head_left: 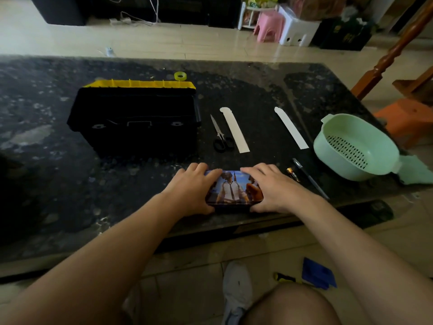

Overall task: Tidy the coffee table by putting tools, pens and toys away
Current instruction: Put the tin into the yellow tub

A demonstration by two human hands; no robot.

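A printed pencil case (234, 188) with a game picture lies near the front edge of the dark stone coffee table (46, 160). My left hand (192, 188) grips its left end and my right hand (271, 188) grips its right end. A black toolbox (138, 120) with a yellow lid stands open behind them. Black-handled scissors (220, 137) lie beside the toolbox. A dark pen (309, 177) and a small battery (293, 173) rest right of my right hand.
Two white paper strips (235, 130) (291, 127) lie mid-table. A mint green colander (356, 146) sits at the right edge on a green cloth (417, 170). A roll of yellow tape (180, 76) is behind the toolbox. Stools and a wooden post stand beyond.
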